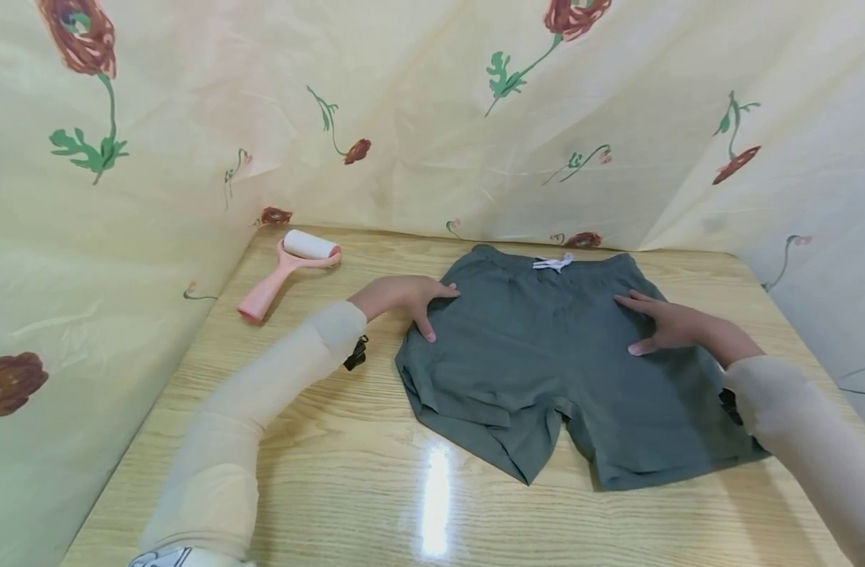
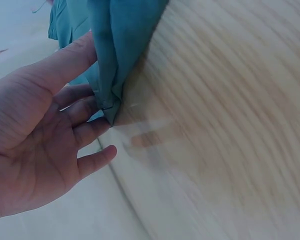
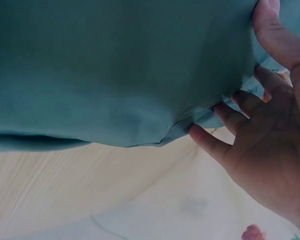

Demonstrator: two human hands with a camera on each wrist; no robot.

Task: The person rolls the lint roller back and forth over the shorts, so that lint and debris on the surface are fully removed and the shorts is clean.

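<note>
Both left hand (image 1: 404, 296) and right hand (image 1: 677, 324) with fingers (image 2: 97, 160) loosely spread, gripless, against grey-green shorts (image 1: 528, 339); sleeve print (image 1: 161, 558) cropped, unreadable

Two hands (image 1: 404, 298) (image 1: 675, 324), one pair of shorts (image 1: 517, 339), one tabletop (image 1: 333, 488) and, at its ten o'clock, one pink roller (image 1: 280, 273).
</note>
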